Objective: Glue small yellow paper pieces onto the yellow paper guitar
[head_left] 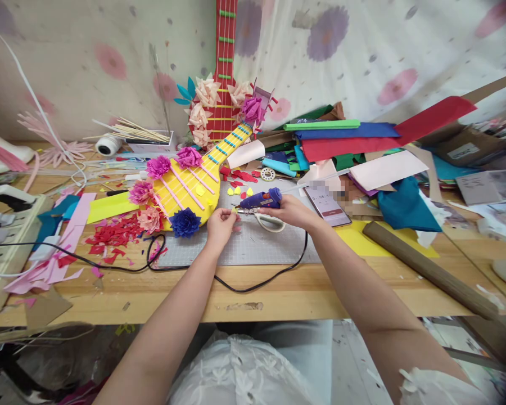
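Observation:
My left hand point(220, 228) is over the cutting mat point(253, 247), fingertips pinched on a small yellow piece point(235, 210). My right hand point(290, 211) grips a blue glue gun point(259, 199), its nozzle pointing left, close to my left fingertips. Scissors with a white handle point(272, 224) are right under the gun and partly hidden by my right fingers. Small yellow paper petals point(248, 192) lie just behind the gun. Left of my hands rests a yellow paper lute-shaped instrument point(185, 191) with pink strips and paper flowers, including a dark blue flower point(186, 223).
A black cord point(253, 289) loops across the table's front. Behind stands a red stringed instrument point(225, 62). A phone point(328, 205), coloured paper rolls point(349, 132) and a brown roll point(430, 270) lie right; red scraps point(116, 233) and a power strip point(12, 242) lie left.

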`<control>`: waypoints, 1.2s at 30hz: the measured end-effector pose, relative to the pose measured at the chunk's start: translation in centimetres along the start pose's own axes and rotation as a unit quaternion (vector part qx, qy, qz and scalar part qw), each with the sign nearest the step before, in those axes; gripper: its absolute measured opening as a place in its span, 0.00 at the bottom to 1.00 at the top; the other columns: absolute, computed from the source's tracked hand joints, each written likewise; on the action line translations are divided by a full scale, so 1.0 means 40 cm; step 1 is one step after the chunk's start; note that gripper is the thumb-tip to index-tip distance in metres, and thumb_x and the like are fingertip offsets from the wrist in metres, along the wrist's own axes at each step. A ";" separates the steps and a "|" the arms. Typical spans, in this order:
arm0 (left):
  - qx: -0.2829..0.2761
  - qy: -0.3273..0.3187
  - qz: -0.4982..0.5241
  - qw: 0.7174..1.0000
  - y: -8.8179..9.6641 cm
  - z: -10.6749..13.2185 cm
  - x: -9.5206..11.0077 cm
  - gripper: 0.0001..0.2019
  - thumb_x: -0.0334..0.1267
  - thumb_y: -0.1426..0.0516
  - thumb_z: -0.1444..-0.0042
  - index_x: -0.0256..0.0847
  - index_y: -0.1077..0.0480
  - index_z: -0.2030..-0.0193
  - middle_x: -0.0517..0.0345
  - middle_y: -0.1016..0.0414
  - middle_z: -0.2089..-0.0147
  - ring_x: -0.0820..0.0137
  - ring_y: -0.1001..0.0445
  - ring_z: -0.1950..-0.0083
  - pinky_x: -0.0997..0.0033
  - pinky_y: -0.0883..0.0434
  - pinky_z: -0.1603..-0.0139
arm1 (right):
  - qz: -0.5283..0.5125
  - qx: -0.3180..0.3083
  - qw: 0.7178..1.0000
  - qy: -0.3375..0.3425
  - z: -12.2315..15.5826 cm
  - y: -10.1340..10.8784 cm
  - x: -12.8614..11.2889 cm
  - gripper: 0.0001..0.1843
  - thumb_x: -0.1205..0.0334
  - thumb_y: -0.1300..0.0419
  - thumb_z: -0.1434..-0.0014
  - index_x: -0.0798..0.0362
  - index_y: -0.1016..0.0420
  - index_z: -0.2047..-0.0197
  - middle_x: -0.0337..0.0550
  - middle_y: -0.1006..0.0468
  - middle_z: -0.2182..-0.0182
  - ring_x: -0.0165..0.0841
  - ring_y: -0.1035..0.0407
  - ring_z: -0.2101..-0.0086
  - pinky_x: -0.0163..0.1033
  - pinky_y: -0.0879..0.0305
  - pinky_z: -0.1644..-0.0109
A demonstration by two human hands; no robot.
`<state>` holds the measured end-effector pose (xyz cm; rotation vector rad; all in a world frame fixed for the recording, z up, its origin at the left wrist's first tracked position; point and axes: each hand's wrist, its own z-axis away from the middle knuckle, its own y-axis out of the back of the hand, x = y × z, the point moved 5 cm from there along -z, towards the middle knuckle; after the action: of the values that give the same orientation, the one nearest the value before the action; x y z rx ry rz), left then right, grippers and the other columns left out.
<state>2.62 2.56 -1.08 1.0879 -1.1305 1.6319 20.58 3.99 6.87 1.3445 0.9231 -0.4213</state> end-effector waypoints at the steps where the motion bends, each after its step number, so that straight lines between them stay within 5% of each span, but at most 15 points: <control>1: 0.000 0.000 -0.001 1.000 0.000 0.000 0.000 0.10 0.36 0.38 0.59 0.37 0.35 0.74 0.59 0.28 0.77 0.71 0.26 0.72 0.76 0.29 0.80 | -0.003 -0.001 1.000 0.002 0.000 0.000 -0.001 0.17 0.47 0.36 0.55 0.48 0.22 0.64 0.39 0.21 0.69 0.39 0.30 0.66 0.42 0.37 0.61; 11: 0.002 0.000 -0.010 1.000 -0.001 0.002 0.001 0.09 0.35 0.38 0.58 0.37 0.35 0.74 0.58 0.28 0.77 0.70 0.26 0.72 0.74 0.29 0.80 | -0.027 0.002 1.000 -0.002 -0.005 0.000 0.008 0.20 0.46 0.36 0.56 0.49 0.23 0.62 0.40 0.22 0.70 0.36 0.31 0.68 0.40 0.36 0.63; 17: -0.003 0.002 0.000 1.000 0.000 0.003 0.000 0.10 0.37 0.37 0.59 0.37 0.34 0.74 0.56 0.26 0.75 0.69 0.25 0.70 0.74 0.28 0.79 | -0.089 0.006 0.994 -0.059 0.010 0.027 0.038 0.21 0.43 0.39 0.54 0.55 0.26 0.74 0.35 0.36 0.86 0.25 0.42 0.82 0.33 0.44 0.78; 22: -0.014 0.013 0.037 0.999 -0.005 0.019 0.013 0.12 0.39 0.36 0.59 0.35 0.33 0.72 0.55 0.25 0.72 0.68 0.24 0.66 0.75 0.27 0.75 | -0.141 0.124 0.979 -0.078 -0.003 0.074 0.108 0.23 0.42 0.40 0.54 0.57 0.26 0.72 0.39 0.30 0.80 0.24 0.41 0.81 0.32 0.43 0.77; 27: -0.031 0.045 0.093 0.994 -0.025 0.042 0.027 0.10 0.36 0.37 0.57 0.35 0.34 0.71 0.54 0.24 0.69 0.69 0.23 0.64 0.72 0.26 0.69 | -0.047 0.228 0.959 -0.160 -0.038 0.087 0.213 0.26 0.44 0.37 0.58 0.58 0.25 0.63 0.48 0.22 0.69 0.32 0.31 0.72 0.37 0.36 0.69; 36: -0.026 0.120 0.219 0.968 -0.063 0.052 0.041 0.03 0.27 0.42 0.51 0.35 0.33 0.70 0.56 0.24 0.70 0.74 0.24 0.66 0.77 0.28 0.68 | 0.113 0.211 0.955 -0.174 -0.065 0.067 0.218 0.26 0.44 0.39 0.55 0.58 0.26 0.62 0.52 0.23 0.65 0.41 0.30 0.63 0.42 0.36 0.60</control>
<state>4.95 1.38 1.46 0.6075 -1.3032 1.9974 26.91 9.12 2.04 1.6746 0.3901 -0.6782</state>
